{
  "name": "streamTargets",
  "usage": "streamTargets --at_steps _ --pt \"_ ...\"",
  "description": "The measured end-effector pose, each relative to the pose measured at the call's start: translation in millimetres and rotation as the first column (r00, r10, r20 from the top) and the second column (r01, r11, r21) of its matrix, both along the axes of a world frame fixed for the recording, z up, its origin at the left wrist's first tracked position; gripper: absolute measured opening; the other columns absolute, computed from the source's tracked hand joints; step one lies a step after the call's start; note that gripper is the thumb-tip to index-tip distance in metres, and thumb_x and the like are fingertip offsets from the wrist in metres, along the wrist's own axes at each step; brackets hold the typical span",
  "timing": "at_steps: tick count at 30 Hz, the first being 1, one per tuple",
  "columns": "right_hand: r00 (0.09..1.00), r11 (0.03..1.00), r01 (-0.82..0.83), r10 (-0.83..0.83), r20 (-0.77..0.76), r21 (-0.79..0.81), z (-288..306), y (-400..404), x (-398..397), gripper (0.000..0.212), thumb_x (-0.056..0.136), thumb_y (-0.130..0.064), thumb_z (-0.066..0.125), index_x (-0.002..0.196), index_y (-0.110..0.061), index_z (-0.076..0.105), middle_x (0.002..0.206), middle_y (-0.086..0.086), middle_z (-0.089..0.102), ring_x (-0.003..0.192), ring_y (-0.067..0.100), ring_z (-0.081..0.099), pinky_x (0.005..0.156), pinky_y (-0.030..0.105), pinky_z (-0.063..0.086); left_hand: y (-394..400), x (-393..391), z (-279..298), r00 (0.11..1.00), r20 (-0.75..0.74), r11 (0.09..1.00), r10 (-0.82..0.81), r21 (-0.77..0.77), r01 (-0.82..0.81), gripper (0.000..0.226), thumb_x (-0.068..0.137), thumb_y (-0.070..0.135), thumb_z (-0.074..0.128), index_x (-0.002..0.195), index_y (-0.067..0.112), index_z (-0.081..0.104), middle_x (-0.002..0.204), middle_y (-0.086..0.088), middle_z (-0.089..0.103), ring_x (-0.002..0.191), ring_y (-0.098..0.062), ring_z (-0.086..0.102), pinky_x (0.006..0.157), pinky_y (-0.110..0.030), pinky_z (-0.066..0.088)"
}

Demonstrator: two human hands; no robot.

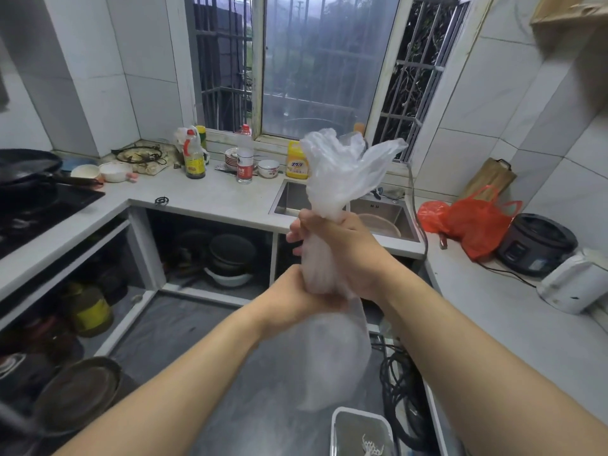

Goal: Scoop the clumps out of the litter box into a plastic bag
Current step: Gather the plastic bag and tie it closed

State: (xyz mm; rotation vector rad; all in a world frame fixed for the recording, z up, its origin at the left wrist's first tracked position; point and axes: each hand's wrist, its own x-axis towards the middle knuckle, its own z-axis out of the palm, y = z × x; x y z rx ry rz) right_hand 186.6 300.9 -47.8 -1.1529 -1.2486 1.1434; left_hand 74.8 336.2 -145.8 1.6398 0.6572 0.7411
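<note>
A thin translucent white plastic bag (pixel 342 166) hangs in the air in front of me. My right hand (pixel 342 245) grips its gathered neck, and the bag's mouth flares out above that fist. Lower down my left hand (pixel 296 297) grips the twisted part of the same bag. Below both hands the bag's bulging bottom is blurred. On the floor at the bottom edge sits the white-rimmed litter box (pixel 335 426) with a white slotted scoop (pixel 371 447) lying in it.
A grey counter (pixel 210 195) wraps round three sides, with a steel sink (pixel 292 199), bottles and bowls. A red bag (pixel 473 225), a rice cooker (pixel 536 245) and a white kettle (pixel 572 281) stand on the right. Black cables (pixel 401 390) lie on the floor beside the litter box.
</note>
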Motion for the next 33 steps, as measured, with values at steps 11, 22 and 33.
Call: streamTargets --at_steps 11,22,33 --pt "0.987 0.992 0.023 -0.042 -0.154 -0.122 -6 7 -22 0.041 0.100 -0.038 0.056 0.068 -0.015 0.047 0.055 0.001 0.024 0.056 0.020 0.011 0.052 0.032 0.010 5 -17 -17 0.992 0.105 0.998 -0.065 0.034 0.062 0.016 0.087 0.026 0.062 0.089 0.013 0.072 0.083 -0.008 0.072 0.077 -0.028 0.064 0.078 -0.048 0.052" --pt "0.983 0.989 0.008 -0.035 -0.181 -0.145 -20 30 -54 0.043 0.098 -0.037 0.059 0.063 -0.017 0.043 0.054 -0.001 0.025 0.045 0.012 0.018 0.045 0.024 0.013 20 -49 -27 0.998 0.061 0.998 0.002 0.057 -0.005 0.030 0.078 0.034 0.058 0.077 0.005 0.063 0.072 -0.023 0.061 0.067 -0.018 0.051 0.064 -0.037 0.044" --pt "0.993 0.987 -0.007 -0.012 -0.115 -0.162 -23 61 -106 0.045 0.099 -0.036 0.059 0.062 -0.017 0.041 0.055 0.000 0.023 0.046 0.014 0.019 0.050 0.031 0.011 49 -101 -31 0.997 -0.033 0.996 0.063 0.061 -0.061 0.031 0.077 0.037 0.056 0.074 0.007 0.056 0.070 -0.021 0.056 0.064 -0.016 0.044 0.059 -0.038 0.038"
